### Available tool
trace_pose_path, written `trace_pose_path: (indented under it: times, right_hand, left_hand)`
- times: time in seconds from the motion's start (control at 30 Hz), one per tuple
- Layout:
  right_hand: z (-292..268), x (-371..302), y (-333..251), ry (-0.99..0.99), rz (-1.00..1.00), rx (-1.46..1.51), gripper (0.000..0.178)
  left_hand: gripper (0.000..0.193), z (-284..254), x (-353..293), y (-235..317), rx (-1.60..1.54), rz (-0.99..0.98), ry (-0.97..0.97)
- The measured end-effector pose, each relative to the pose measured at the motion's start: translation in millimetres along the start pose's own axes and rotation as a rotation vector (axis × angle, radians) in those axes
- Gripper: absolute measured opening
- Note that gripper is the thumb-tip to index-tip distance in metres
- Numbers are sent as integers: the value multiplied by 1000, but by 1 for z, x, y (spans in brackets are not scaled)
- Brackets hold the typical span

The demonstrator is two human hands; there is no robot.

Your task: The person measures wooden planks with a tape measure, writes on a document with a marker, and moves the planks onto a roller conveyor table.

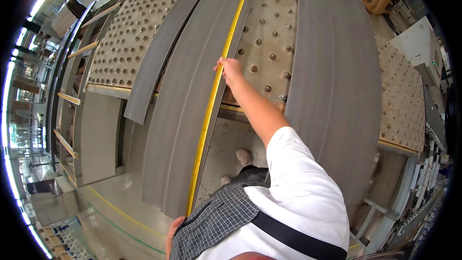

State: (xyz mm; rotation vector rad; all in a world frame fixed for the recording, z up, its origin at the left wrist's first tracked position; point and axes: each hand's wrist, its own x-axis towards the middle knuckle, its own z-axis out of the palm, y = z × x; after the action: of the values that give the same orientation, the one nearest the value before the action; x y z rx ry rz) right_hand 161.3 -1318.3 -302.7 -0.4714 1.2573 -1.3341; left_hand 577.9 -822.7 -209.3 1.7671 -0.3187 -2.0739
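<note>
A yellow tape measure (210,108) runs lengthwise along a long grey panel (180,91), close to its right edge. With my arm stretched forward, my right hand (231,71) is closed on the tape and pinches it against the panel's edge. My left hand (175,227) is low at the panel's near end, beside the near end of the tape. Its fingers look curled, but the checked apron (221,212) covers much of the hand and whatever is in it.
A narrow grey strip (156,74) lies left of the panel, and wide grey panels (337,82) lie to the right. Beneath them are tables studded with ball rollers (273,33). A rack with wooden bars (67,98) stands far left, a grey machine box (418,48) far right.
</note>
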Motion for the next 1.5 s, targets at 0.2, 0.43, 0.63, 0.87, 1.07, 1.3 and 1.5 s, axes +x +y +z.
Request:
trace_pose_path:
  times: [0.2, 0.43, 0.63, 0.87, 1.07, 1.3, 1.5]
  right_hand:
    - [-26, -16, 5, 8, -16, 182, 34]
    - [-49, -167, 84, -246, 341, 86, 25]
    - [-65, -238, 98, -427, 422, -68, 22]
    - [-58, -259, 92, -426, 366, -165, 22]
    - [-18, -275, 129, -426, 342, -346, 29]
    - [16, -274, 222, -230, 115, -836, 34]
    - [27, -279, 193, -157, 215, -678, 31]
  left_hand:
    - [18, 80, 23, 68, 187, 83, 236]
    - [19, 191, 132, 202, 284, 309, -8]
    - [20, 250, 166, 264, 233, 404, -156]
    - [22, 236, 144, 238, 205, 382, -151]
    - [24, 200, 132, 223, 181, 332, -193]
    - [26, 49, 97, 132, 195, 312, -182]
    - [24, -92, 85, 40, 165, 233, -203]
